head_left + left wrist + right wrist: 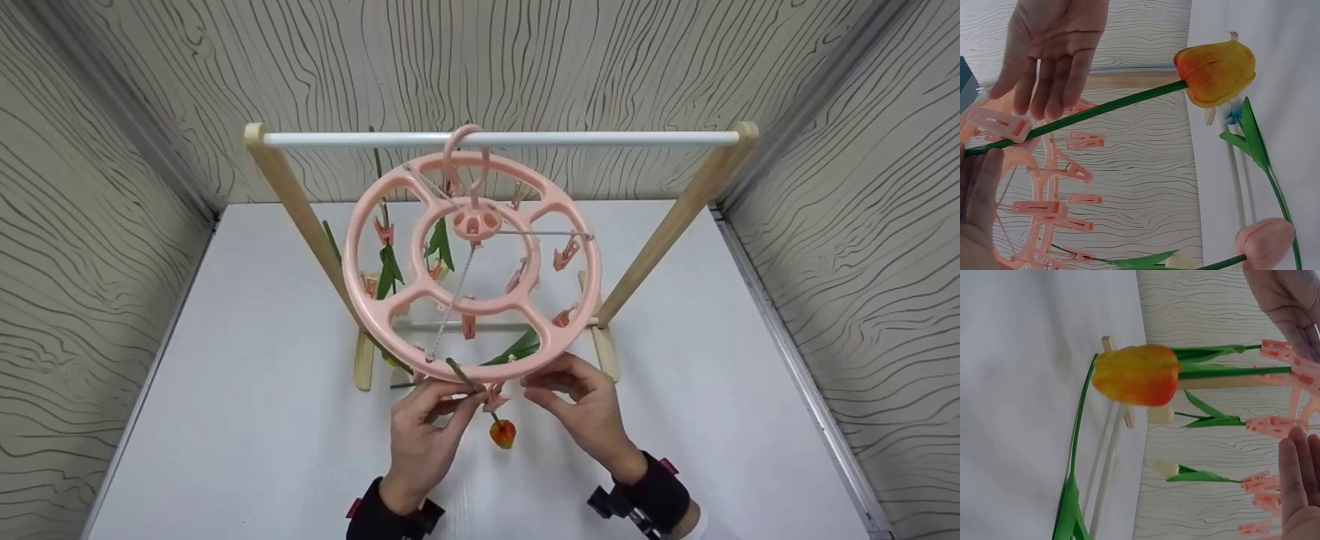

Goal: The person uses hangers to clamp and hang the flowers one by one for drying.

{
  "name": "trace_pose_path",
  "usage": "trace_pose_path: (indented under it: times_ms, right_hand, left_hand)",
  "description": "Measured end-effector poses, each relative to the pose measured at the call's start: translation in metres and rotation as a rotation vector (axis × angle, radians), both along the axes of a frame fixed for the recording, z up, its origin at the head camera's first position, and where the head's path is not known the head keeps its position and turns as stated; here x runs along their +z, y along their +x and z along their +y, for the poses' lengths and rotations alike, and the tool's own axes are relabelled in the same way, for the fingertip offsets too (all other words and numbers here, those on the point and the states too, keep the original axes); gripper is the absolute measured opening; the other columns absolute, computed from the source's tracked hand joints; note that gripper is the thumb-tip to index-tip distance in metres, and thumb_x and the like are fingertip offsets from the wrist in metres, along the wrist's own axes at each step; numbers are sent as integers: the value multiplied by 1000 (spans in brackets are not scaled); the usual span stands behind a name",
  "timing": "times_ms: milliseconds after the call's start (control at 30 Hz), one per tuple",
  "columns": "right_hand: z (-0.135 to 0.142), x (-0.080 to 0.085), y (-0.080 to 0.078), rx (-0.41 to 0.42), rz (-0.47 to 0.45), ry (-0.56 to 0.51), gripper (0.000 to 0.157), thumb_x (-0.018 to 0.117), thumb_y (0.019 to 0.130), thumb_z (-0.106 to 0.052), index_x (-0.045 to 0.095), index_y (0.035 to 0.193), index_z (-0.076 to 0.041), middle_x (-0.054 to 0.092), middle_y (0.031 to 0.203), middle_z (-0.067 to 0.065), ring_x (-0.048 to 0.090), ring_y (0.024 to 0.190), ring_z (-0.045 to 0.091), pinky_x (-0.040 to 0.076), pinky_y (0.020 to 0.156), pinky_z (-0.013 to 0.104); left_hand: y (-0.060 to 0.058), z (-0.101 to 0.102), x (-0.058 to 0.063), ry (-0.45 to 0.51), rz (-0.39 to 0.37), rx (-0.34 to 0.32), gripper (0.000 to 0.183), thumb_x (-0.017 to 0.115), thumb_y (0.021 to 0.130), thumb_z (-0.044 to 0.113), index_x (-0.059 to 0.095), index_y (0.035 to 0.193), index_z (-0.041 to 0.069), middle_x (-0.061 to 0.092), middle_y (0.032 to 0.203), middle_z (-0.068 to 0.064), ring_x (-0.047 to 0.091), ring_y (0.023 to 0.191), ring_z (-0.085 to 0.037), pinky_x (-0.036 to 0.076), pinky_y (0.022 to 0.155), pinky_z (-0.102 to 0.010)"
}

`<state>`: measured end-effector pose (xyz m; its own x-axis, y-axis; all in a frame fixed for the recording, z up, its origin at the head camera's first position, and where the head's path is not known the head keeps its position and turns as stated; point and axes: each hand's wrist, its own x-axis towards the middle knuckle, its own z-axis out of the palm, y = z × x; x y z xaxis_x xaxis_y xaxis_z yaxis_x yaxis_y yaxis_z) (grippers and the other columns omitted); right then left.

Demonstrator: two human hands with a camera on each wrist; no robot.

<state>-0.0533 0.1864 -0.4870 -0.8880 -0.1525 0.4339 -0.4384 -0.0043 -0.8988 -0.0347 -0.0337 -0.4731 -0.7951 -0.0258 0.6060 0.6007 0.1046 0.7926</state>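
Observation:
A pink round clip hanger (358,262) hangs by its hook from a white rod. At its near edge, a pink clothespin (495,399) is clamped across the green stem of an orange-yellow tulip (502,433), whose bloom points down. My left hand (426,431) pinches that stem between thumb and fingers beside the clothespin. To the right of the clip, my right hand (589,409) is close under the hanger's rim, its fingers loosely bent and holding nothing. Whether its fingertips touch the rim is unclear. White tulips (1167,468) hang from other clips.
The white rod (600,139) spans two wooden legs (667,229) standing on a white table (247,427). In the left wrist view, a pink tulip (1264,243) hangs low and a blue flower (1233,115) appears near the stand's base. Wood-grain-patterned walls (600,67) surround the table.

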Motion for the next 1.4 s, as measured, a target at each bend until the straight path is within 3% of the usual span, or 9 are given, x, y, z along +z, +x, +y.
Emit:
trace_pose_path:
  times_ms: [233, 433, 633, 800, 933, 1033, 1200, 1300, 1400]
  right_hand:
    - [33, -8, -18, -181, 8, 18, 20, 75, 83, 20, 66, 97, 9, 73, 93, -4, 72, 84, 5, 62, 76, 16]
    - [53, -23, -38, -276, -82, 218, 18, 82, 85, 6, 74, 97, -5, 75, 91, 1, 72, 84, 4, 62, 76, 16]
    - [45, -55, -58, -133, -2, 601, 30, 85, 89, -10, 76, 117, -18, 81, 107, -3, 77, 97, 14, 66, 87, 33]
    - [18, -74, -74, 1, 108, 840, 38, 84, 92, -19, 71, 128, -15, 78, 117, 2, 73, 112, 22, 63, 99, 44]
    - [-3, -85, -88, 76, 182, 800, 20, 81, 94, -17, 77, 113, -11, 80, 103, 4, 76, 102, 23, 63, 97, 45]
    - [-14, -91, -95, 115, 171, 785, 11, 75, 99, -17, 80, 108, -14, 82, 100, 3, 78, 102, 22, 63, 97, 46]
    - [-24, -96, -100, 145, 84, 866, 18, 68, 104, -31, 81, 110, -21, 83, 101, -4, 77, 103, 16, 63, 94, 42]
    - [-25, -100, -101, 157, -16, 814, 18, 67, 104, -36, 82, 108, -27, 82, 97, -9, 76, 98, 11, 61, 92, 34]
    - [-23, -105, -100, 166, -98, 750, 16, 66, 105, -35, 81, 100, -32, 77, 82, -13, 69, 82, 3, 55, 79, 22]
  left_hand:
    - [-4, -4, 0, 1, 31, 3, 33, 80, 81, -16, 77, 106, 5, 78, 97, -13, 79, 87, -12, 67, 71, -25]
    - [-5, -7, 0, -14, 46, 29, 28, 80, 82, -15, 76, 103, 3, 77, 94, -13, 78, 86, -12, 66, 73, -23]
    - [-7, -9, -1, -28, 44, 45, 31, 82, 79, -15, 77, 102, 5, 77, 93, -11, 78, 85, -12, 66, 74, -22]
    - [-9, -10, -1, -22, 34, 44, 29, 81, 82, -14, 77, 103, 5, 77, 94, -11, 77, 85, -12, 66, 73, -22]
    - [-8, -11, -1, -15, 21, 42, 26, 80, 83, -13, 77, 103, 4, 76, 93, -11, 76, 86, -10, 66, 73, -22]
    - [-8, -11, -2, -11, 15, 40, 26, 80, 83, -14, 77, 102, 4, 75, 93, -12, 76, 86, -9, 66, 73, -22]
    - [-7, -12, -2, -8, 7, 36, 25, 80, 84, -13, 77, 102, 4, 75, 93, -12, 75, 85, -8, 66, 72, -22]
    - [-8, -13, -2, -5, 2, 34, 24, 80, 84, -13, 77, 101, 4, 75, 93, -13, 75, 85, -8, 66, 72, -22]
    - [-8, -14, -3, -1, -4, 34, 24, 81, 83, -13, 77, 100, 4, 75, 93, -13, 76, 85, -8, 66, 72, -22]
